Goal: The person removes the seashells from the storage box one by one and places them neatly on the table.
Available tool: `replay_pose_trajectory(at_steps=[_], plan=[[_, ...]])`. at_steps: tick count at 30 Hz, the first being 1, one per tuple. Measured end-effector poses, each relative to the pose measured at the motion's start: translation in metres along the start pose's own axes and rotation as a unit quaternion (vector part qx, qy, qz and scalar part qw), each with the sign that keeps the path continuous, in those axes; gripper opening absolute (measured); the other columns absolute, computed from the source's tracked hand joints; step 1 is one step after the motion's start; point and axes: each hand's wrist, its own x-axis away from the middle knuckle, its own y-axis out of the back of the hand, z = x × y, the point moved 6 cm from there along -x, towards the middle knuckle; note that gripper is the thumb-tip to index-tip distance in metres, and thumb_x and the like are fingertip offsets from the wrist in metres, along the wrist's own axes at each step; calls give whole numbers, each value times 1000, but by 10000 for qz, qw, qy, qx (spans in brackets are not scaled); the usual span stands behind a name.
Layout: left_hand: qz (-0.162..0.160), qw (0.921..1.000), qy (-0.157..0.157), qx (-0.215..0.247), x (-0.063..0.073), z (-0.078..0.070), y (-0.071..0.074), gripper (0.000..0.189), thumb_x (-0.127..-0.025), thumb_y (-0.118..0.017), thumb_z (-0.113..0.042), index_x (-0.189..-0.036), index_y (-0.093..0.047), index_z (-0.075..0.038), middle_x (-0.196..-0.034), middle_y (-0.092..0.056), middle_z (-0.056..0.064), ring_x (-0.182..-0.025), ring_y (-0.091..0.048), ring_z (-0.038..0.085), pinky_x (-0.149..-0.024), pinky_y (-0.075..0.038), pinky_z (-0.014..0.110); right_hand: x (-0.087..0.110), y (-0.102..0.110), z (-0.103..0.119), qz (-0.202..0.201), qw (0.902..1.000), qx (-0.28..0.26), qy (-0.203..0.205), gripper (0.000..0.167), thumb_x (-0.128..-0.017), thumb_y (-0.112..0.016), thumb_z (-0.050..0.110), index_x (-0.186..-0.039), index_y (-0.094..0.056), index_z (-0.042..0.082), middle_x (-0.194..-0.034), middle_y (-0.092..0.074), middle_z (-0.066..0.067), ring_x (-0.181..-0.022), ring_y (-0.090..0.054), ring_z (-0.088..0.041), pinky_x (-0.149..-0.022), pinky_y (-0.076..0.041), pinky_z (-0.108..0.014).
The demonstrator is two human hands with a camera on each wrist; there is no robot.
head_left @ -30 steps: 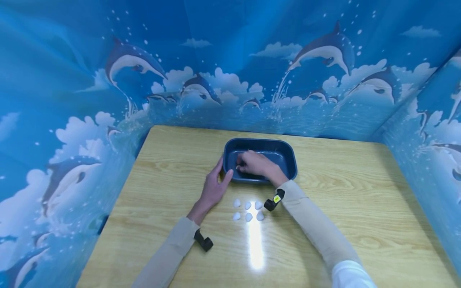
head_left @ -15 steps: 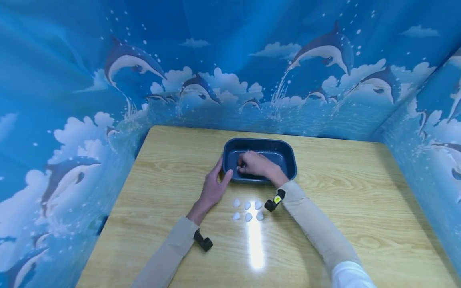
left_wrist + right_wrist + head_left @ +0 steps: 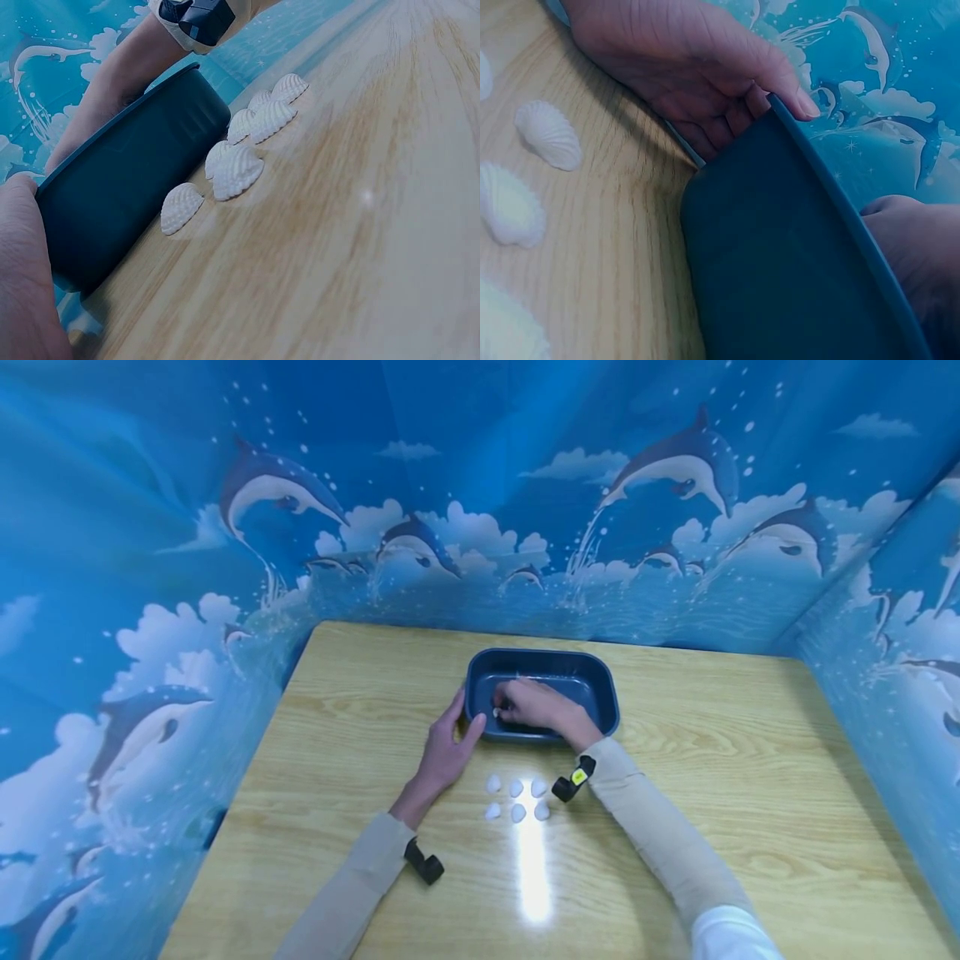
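Observation:
A dark blue rectangular tub (image 3: 542, 737) stands on the wooden table. At its left end my left hand (image 3: 446, 745) holds the tub, thumb over the rim and fingers along the outer wall, as the right wrist view also shows. My right hand (image 3: 531, 702) reaches down inside, fingers curled, with a small white shell (image 3: 496, 713) showing at the fingertips. From both wrist cameras the tub wall hides those fingertips. In front of the tub, several white ribbed seashells (image 3: 238, 172) lie in two short rows on the table.
The light wooden table (image 3: 720, 760) meets a blue dolphin-print curtain (image 3: 480, 585) at the back and both sides. A bright strip of reflected light (image 3: 534, 877) crosses the tabletop below the shells. Each wrist carries a small black camera (image 3: 424, 862).
Both hands and the tub stay in place. Only the right hand's fingers shift very slightly inside the tub. The shells on the table have not moved.

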Motion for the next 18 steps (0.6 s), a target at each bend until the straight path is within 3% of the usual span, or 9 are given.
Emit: replay_pose_trajectory(at_steps=[4,11,18], plan=[[26,10000,13,-10,0,0,0,65,-110,-55,-30,-166,-25,-15,-171,-26,1,-156,-25,13,-128,-25,37,1,-1,0,25,9999,105,6,9,-103,-66,12,-107,-73,9,-94,-71,0,-79,-63,-13,-72,-58,-29],[26,10000,-15,27,0,0,0,65,-110,-55,-29,-166,-24,-16,-171,-26,0,-156,-25,13,-129,-24,37,5,1,3,-64,9993,370,-56,19,-105,-64,13,-119,-70,3,-111,-73,-9,-97,-70,-19,-86,-62,-35],[53,10000,-8,46,1,0,-1,65,-110,-54,-31,-166,-24,-17,-171,-26,0,-156,-24,11,-129,-24,37,8,2,4,-212,9979,594,-165,20,-107,-60,13,-121,-66,1,-110,-72,-10,-96,-70,-20,-85,-62,-36]])
